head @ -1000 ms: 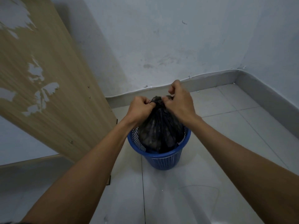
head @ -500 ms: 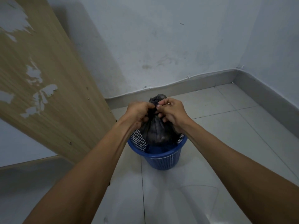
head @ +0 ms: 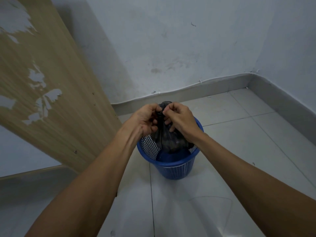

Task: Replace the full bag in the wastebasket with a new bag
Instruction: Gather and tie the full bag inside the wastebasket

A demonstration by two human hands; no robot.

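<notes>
The full black bag (head: 168,141) sits inside the blue wastebasket (head: 172,165) on the tiled floor (head: 239,134), its gathered neck raised above the rim. Left hand (head: 145,119) and right hand (head: 180,119) are both closed on that neck — fingers curled tight, apparently working a knot, though the knot itself is hidden. Pinching high keeps the contents sealed. Compared with a second ago, both hands have dropped lower and drawn closer together.

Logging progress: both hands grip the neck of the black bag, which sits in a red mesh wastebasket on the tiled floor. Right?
Not quite. The head view shows the wastebasket is blue, not red. Otherwise correct: left hand and right hand grip the black bag.
</notes>
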